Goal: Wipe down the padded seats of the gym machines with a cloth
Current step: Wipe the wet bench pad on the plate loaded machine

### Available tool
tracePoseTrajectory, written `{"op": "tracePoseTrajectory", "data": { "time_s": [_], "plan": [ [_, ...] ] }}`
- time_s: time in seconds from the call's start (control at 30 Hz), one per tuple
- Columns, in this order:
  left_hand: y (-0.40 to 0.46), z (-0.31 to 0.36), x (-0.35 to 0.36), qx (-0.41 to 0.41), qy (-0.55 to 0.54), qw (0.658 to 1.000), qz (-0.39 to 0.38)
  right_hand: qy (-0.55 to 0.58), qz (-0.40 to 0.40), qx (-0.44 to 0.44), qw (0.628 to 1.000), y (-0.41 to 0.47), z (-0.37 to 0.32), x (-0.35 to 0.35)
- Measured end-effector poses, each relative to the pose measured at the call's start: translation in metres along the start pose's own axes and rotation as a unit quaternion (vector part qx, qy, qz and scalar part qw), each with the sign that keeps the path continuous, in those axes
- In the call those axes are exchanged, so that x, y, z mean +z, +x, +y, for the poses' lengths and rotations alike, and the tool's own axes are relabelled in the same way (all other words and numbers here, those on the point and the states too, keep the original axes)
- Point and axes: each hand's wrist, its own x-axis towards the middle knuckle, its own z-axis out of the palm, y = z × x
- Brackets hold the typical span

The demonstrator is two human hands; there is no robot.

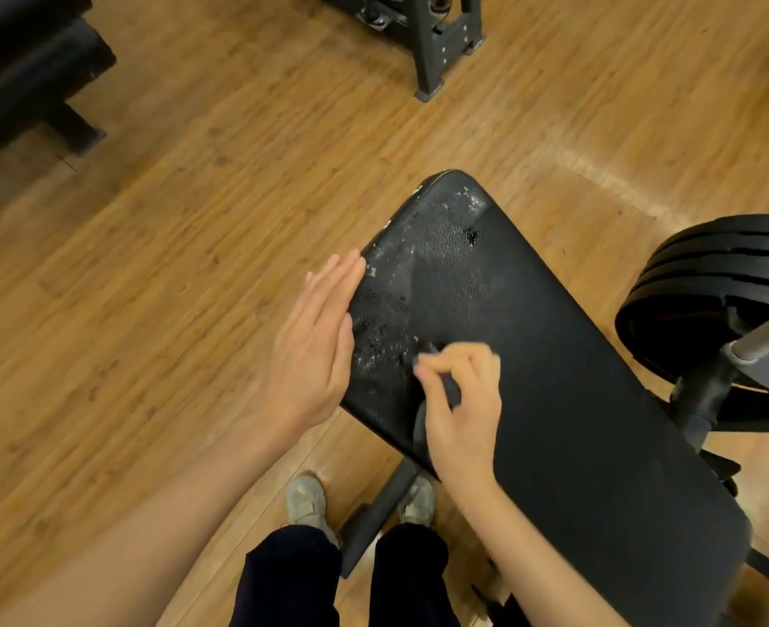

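Right hand (459,409) curled around a dark cloth (436,400), pressing it onto the near left part of the padded seat (554,355). Left hand (314,350) flat, fingers straight and together, laid against the seat's left edge as if bracing it. Both hands close together at the wet end of the pad, droplets and whitish foam streaks (423,260) spread from the far corner down to the cloth; right half of the pad looking dry and matte.

Likely risks: black cloth on black vinyl making missed patches hard to spot; foam near the far corner left to dry into residue; liquid pushed over the left edge onto the wooden floor (192,264), just by the shoes (305,495), a slip hazard; the seat shifting under a hard stroke should the bracing hand lift.

Open floor to the left and beyond the far corner, free room for long strokes. Stacked weight plates (708,287) and a bar close on the right, crowding that side. Another machine's frame (441,43) well apart, farther off.
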Motion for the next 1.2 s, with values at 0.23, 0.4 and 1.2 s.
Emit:
{"op": "tracePoseTrajectory", "data": {
  "time_s": [0.23, 0.4, 1.2],
  "plan": [
    [-0.001, -0.001, 0.0, 0.005, 0.001, 1.0, -0.008, 0.003, 0.024, -0.024, 0.999, 0.04, -0.007, 0.013],
    [-0.001, 0.0, 0.001, -0.001, 0.002, 1.0, 0.006, 0.047, 0.021, 0.069, 0.996, 0.0, -0.007, 0.005],
    [-0.028, -0.005, -0.008, -0.097, -0.101, 0.99, 0.034, 0.022, 0.023, 0.013, 0.999, 0.039, -0.026, 0.022]
  ]
}}
